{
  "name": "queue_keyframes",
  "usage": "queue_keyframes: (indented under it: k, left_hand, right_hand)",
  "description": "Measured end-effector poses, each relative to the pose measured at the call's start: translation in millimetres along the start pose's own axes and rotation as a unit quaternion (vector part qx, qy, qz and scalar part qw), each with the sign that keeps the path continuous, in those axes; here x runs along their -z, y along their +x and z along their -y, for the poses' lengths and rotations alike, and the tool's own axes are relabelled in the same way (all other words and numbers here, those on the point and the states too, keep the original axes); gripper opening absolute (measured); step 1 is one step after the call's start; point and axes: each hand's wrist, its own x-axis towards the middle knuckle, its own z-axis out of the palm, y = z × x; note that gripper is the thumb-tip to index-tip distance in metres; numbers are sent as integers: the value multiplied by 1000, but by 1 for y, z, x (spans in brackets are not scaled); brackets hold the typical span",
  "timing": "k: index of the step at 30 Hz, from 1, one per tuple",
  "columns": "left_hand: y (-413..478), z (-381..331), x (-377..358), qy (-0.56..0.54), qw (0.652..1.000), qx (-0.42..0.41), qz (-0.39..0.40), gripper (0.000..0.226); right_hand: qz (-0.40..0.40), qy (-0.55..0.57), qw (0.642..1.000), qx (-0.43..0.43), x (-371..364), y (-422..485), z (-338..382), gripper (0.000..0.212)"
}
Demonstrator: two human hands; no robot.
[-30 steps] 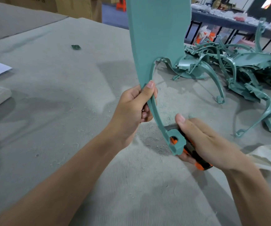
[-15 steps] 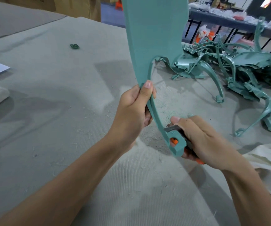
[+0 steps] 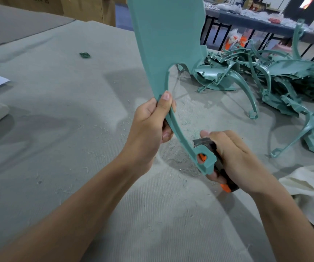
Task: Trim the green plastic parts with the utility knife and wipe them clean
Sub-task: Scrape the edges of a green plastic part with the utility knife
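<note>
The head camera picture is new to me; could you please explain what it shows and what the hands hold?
No machine here: a person wears one camera on the head, looking forward and down at their own arms. The left hand grips the thin curved arm of a large green plastic part, held upright. The right hand grips an orange and black utility knife, its blade at the part's lower end. On the grey table lie pale shavings, a pile of more green parts at far right, and a whitish cloth at near right.
</note>
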Motion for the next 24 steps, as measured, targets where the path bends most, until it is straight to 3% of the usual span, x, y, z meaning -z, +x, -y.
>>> queue_keyframes:
  k: [8, 15, 17, 19, 22, 24]
  left_hand:
    - [-2, 3, -3, 24, 1000, -5, 12, 35]
    - [3, 3, 5, 13, 1000, -10, -13, 34]
    - [5, 4, 7, 42, 999, -16, -27, 35]
    - [5, 6, 8, 83, 995, -21, -46, 34]
    - [5, 8, 7, 129, 989, -31, -70, 32]
    - [5, 11, 7, 148, 985, -36, -83, 34]
  right_hand:
    - [109, 6, 993, -31, 5, -2, 0, 56]
    - [-46, -19, 998, 25, -3, 2, 0, 67]
    - [-57, 10, 998, 35, 0, 1, 1, 73]
    - [-33, 27, 998, 54, 2, -2, 3, 59]
    - [-19, -43, 996, 70, 3, -2, 2, 27]
    - [-30, -59, 995, 72, 3, -1, -2, 21]
